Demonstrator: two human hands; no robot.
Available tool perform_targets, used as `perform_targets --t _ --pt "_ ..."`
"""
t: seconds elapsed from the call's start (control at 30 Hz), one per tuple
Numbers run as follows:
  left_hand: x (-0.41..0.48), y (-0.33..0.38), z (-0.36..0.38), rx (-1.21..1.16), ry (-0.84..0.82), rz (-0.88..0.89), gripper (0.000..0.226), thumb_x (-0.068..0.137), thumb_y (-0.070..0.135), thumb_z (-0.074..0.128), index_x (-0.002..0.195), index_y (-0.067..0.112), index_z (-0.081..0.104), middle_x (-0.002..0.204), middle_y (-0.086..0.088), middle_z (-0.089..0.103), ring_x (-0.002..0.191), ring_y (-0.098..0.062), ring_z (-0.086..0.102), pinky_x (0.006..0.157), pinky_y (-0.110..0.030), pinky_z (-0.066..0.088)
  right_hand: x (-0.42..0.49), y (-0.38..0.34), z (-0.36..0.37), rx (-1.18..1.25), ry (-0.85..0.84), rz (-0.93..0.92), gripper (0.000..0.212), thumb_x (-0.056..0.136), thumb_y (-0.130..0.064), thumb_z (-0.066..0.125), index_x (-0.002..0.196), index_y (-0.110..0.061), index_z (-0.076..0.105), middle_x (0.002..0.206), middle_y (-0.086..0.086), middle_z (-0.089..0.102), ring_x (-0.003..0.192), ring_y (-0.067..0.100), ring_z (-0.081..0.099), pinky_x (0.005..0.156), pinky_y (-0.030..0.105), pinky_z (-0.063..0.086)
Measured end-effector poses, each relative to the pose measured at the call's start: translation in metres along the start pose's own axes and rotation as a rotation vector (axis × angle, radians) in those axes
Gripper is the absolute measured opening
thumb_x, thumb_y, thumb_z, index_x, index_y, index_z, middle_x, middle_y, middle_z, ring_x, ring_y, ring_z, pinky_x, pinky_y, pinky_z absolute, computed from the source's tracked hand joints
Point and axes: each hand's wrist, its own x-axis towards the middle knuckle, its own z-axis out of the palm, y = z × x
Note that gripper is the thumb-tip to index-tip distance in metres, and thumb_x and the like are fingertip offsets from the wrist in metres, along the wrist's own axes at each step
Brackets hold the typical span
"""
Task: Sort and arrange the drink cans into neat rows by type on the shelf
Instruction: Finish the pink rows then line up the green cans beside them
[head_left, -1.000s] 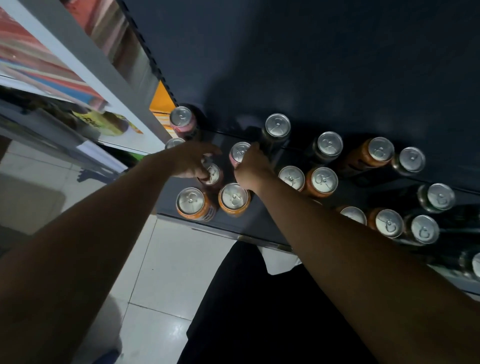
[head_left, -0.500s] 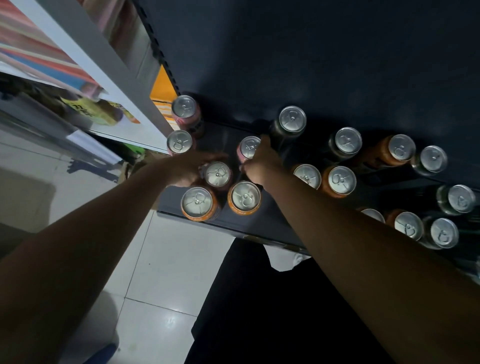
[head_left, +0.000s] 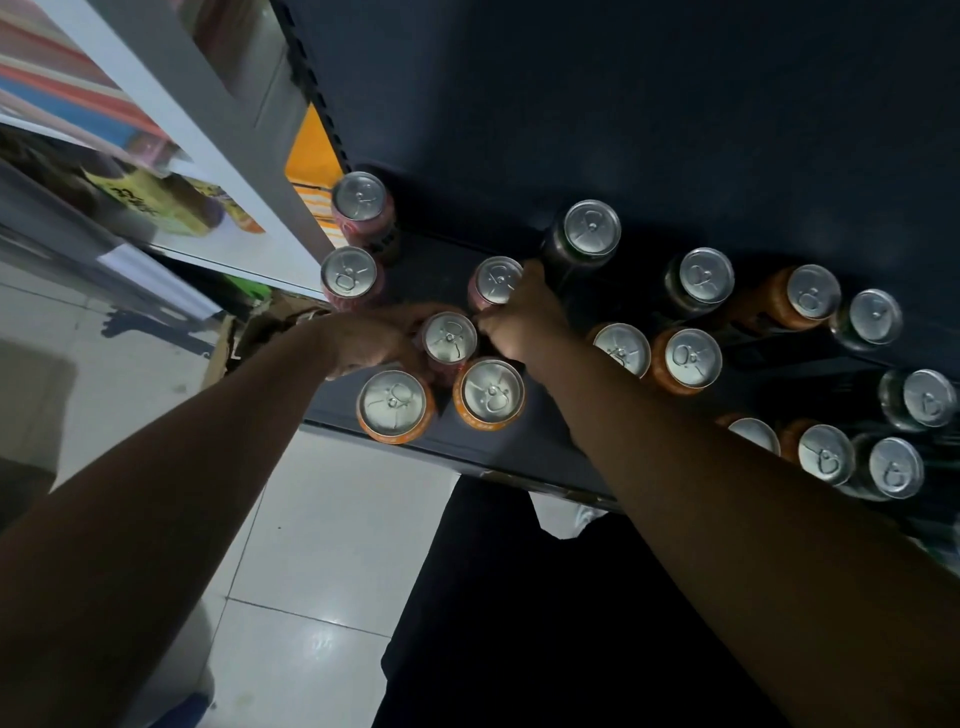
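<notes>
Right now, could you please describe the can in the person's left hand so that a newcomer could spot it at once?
At the left end of the dark blue shelf, two orange silver-topped cans stand on the front edge. Just behind the gap between them is the silver-topped can, gripped by the left hand; unlike them, its side looks pinkish-red.

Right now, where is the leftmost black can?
In the head view, the leftmost black can stands at the back of the shelf, left of centre, just beyond the right hand and to the right of a pink can.
</notes>
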Motion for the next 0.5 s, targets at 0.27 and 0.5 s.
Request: perform_targets --t 0.27,0.5 --pt "-0.022 0.007 0.004 -0.084 0.137 0.210 0.102 0.050 0.029 0.098 0.142 0.021 0.054 0.138 -0.006 0.063 0.130 -0.025 0.058 0.107 -0.047 0.048 -0.014 -0.008 -0.013 0.004 0.014 -0.031 0.069 0.081 -0.011 0.081 0.138 -0.007 0.042 0.132 0.012 0.058 0.116 0.030 0.061 0.075 0.030 0.043" --pt "-0.057 0.032 0.013 -0.273 0.279 0.393 0.070 0.069 0.006 0.084 0.134 0.018 0.061 0.126 -0.001 0.071 0.123 -0.020 0.064 0.099 -0.033 0.052 -0.054 -0.020 -0.032 0.176 0.123 -0.205 0.060 0.070 -0.020 0.086 0.121 -0.014 0.055 0.106 -0.004 0.067 0.090 0.013 0.065 0.070 0.026 0.049"
